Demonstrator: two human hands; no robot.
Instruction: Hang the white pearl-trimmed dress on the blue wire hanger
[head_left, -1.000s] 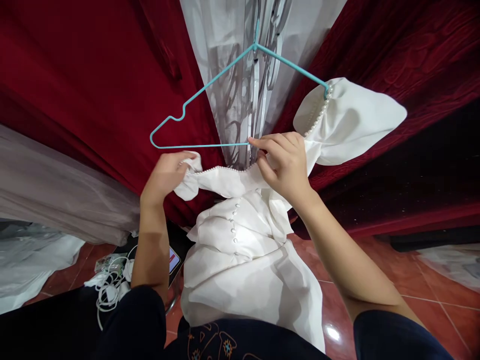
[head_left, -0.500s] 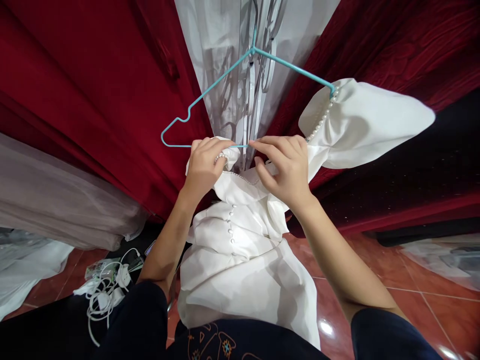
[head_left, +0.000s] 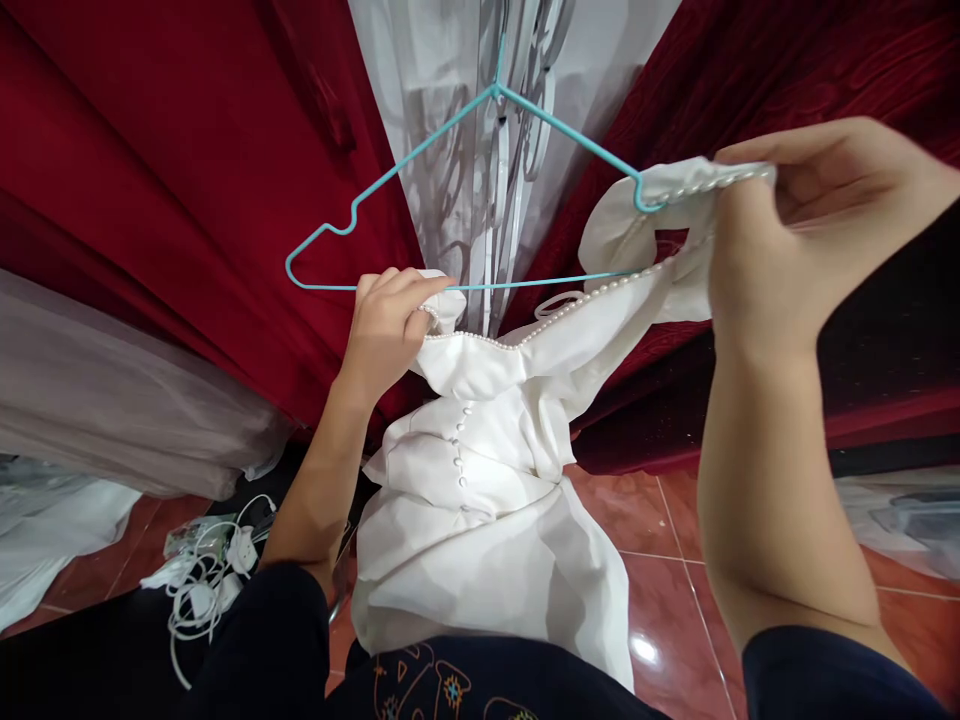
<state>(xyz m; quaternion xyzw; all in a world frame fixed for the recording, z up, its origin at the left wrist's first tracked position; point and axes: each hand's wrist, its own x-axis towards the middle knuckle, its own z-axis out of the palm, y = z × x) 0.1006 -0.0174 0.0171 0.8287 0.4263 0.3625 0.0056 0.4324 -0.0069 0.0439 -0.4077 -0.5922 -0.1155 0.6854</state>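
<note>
A white dress [head_left: 487, 500] with a pearl-trimmed neckline and a row of small buttons hangs in front of me. Its right shoulder sits over the right end of a teal wire hanger [head_left: 390, 180], which hangs in front of pale sheer fabric. My left hand [head_left: 390, 325] pinches the dress's left shoulder against the hanger's bottom bar. My right hand [head_left: 795, 220] is raised at the right and grips the dress's right shoulder edge beside the hanger's end.
Deep red curtains [head_left: 150, 180] hang on both sides, with a sheer white curtain [head_left: 442, 90] between them. Grey tulle [head_left: 112, 410] lies at the left. A tangle of white cables and chargers [head_left: 202, 580] sits on the red tiled floor [head_left: 675, 560].
My right hand left the middle of the neckline and moved up and right to grip the dress's right shoulder. My left hand brought the left shoulder up to the hanger bar.
</note>
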